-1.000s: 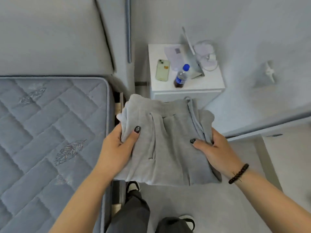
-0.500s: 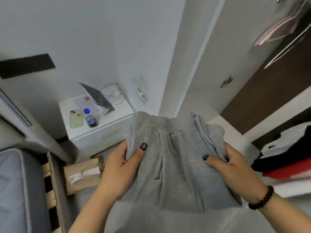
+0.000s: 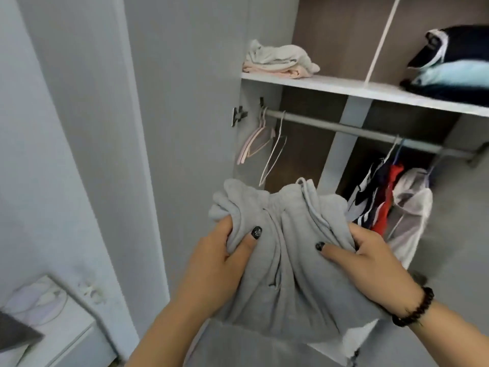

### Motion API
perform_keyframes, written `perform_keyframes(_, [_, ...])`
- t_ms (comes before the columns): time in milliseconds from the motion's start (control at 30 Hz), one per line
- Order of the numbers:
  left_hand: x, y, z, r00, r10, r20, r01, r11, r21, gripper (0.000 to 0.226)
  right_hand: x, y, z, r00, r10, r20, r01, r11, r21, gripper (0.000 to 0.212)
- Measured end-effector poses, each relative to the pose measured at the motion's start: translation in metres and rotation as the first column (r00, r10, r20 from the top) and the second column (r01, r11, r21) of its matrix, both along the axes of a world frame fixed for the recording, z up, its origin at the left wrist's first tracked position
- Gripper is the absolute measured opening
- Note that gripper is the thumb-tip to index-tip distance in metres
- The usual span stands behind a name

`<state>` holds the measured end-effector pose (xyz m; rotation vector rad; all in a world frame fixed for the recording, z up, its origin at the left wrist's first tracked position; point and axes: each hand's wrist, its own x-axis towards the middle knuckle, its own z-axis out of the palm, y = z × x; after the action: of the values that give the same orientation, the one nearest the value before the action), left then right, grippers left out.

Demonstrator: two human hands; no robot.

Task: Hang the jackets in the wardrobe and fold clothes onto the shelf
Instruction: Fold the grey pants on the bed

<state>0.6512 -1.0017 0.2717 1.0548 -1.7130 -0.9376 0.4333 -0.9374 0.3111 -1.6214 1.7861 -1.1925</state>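
Gripping folded grey garment (image 3: 285,260) between left hand (image 3: 219,260), right hand (image 3: 370,263).

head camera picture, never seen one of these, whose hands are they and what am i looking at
The camera sits on a person's head, looking forward and down, so the two bare hands at the bottom are the wearer's own. No machine is involved.

The left hand and right hand each grip one side of a folded grey garment, thumbs on top and fingers tucked underneath.

Ahead is an open wardrobe. Its white shelf holds a pale folded pile on the left and a dark and light blue pile on the right. Below runs a rail with empty hangers at the left and hung jackets at the right.
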Motion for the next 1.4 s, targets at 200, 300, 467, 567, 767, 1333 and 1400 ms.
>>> perform_keyframes(200, [-0.063, -0.084, 0.072, 0.990, -0.127, -0.062, 0.115, 0.979, -0.169, 0.011, -0.051, -0.035, 0.072, 0.980, -0.183, -0.082, 0.164, 0.966, -0.201, 0.014])
perform_keyframes(300, [-0.093, -0.116, 0.109, 0.976, -0.197, -0.090, 0.170, 0.953, -0.250, 0.012, -0.075, -0.050, 0.108, 0.957, -0.279, -0.074, 0.241, 0.913, -0.329, 0.018])
perform_keyframes(467, [-0.147, -0.165, 0.176, 0.956, -0.279, -0.089, 0.224, 0.892, -0.393, 0.017, -0.124, -0.079, 0.160, 0.896, -0.429, -0.119, 0.314, 0.799, -0.513, 0.019])
perform_keyframes(567, [-0.189, -0.192, 0.215, 0.948, -0.303, -0.101, 0.227, 0.861, -0.455, 0.021, -0.160, -0.102, 0.195, 0.860, -0.491, -0.137, 0.322, 0.732, -0.601, 0.039])
perform_keyframes(767, [-0.297, -0.243, 0.274, 0.911, -0.308, -0.275, 0.158, 0.875, -0.457, 0.021, -0.268, -0.148, 0.264, 0.684, -0.690, -0.237, 0.364, 0.604, -0.708, 0.054])
perform_keyframes(1333, [-0.570, -0.317, 0.346, 0.892, -0.408, 0.195, 0.448, 0.856, -0.259, 0.039, -0.521, -0.209, 0.376, -0.038, -0.752, -0.659, 0.811, 0.362, -0.460, 0.023])
perform_keyframes(1400, [-0.572, -0.322, 0.348, 0.860, -0.470, 0.200, 0.499, 0.857, -0.130, 0.027, -0.531, -0.218, 0.358, 0.003, -0.641, -0.768, 0.861, 0.393, -0.324, 0.026])
